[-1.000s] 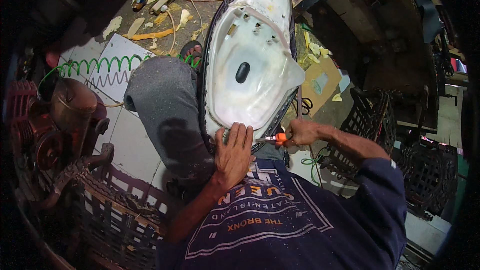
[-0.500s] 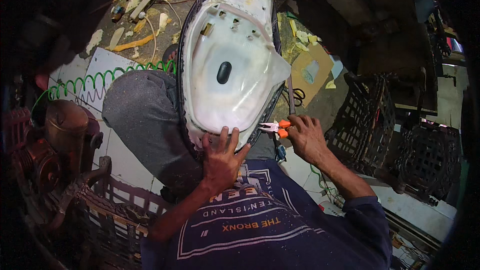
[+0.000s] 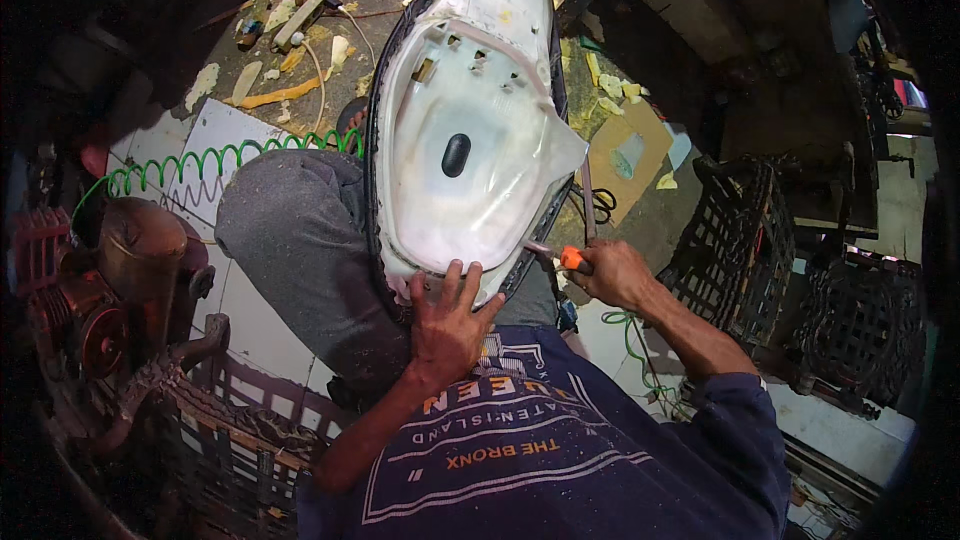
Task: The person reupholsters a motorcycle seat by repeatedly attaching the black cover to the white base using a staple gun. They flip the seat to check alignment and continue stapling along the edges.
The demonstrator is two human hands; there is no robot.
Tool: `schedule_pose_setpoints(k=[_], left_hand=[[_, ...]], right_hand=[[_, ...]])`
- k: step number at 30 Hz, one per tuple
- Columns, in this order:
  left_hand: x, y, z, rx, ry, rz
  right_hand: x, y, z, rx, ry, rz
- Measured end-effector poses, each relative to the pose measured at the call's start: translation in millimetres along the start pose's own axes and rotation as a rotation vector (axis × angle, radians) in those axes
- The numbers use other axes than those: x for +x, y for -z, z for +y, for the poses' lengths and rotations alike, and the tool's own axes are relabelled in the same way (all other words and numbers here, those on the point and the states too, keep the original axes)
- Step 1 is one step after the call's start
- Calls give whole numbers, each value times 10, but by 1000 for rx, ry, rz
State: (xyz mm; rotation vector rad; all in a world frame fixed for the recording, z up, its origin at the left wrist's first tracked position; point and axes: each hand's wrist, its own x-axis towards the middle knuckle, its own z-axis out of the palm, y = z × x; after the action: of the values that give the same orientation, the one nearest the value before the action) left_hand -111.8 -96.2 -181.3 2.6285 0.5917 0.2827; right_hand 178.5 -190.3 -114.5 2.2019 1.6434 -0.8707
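An upside-down scooter seat point(image 3: 460, 210), white plastic underneath with a dark cover around its rim and a black oval pad, lies lengthwise over my legs. My left hand point(image 3: 448, 330) rests on its near end with fingers spread, holding nothing. My right hand point(image 3: 615, 275) grips orange-handled pliers point(image 3: 572, 260), whose metal nose is at the seat's lower right rim; whether the jaws are closed on the cover, I cannot tell. A flat metal bar point(image 3: 587, 195) shows behind the pliers, beside the seat.
A green coiled hose point(image 3: 200, 162) runs leftward to a red compressor point(image 3: 110, 280). Black lattice frames point(image 3: 725, 260) stand at both sides. Foam scraps, a cardboard piece point(image 3: 628, 165) and a power strip point(image 3: 305, 15) lie on the floor ahead. A dark cabinet point(image 3: 720, 30) is at upper right.
My right hand and the pliers have moved up along the seat's right rim from near its lower end, changing angle. My left fingers spread wider. The whole view has shifted slightly.
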Motion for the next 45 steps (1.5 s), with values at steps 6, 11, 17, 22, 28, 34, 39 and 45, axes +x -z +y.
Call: schedule_pose_setpoints(k=[6,11,17,22,28,34,39,45], left_hand=[[2,35,-6,-76,49,-10],[94,76,35,-40,78,-90],[738,-29,202,-183,-14,74],[1463,-239,367,-170,55,209],[1720,-224,395,-153,190,331],[1693,97,292,-234,256,337],[1493,744,319,-358,397,459],[639,2264,156,-964,646,210]], right_hand=[[-122,-460,100,1209,-384,106],[-89,-1281,210,1224,-687,343],[96,-2242,331,683,-674,259],[336,-2749,171,646,-748,79],[464,-2357,77,715,-571,341],[851,-1308,29,951,-275,521],[896,-447,-232,1144,-103,735],[252,556,-682,629,517,1320]])
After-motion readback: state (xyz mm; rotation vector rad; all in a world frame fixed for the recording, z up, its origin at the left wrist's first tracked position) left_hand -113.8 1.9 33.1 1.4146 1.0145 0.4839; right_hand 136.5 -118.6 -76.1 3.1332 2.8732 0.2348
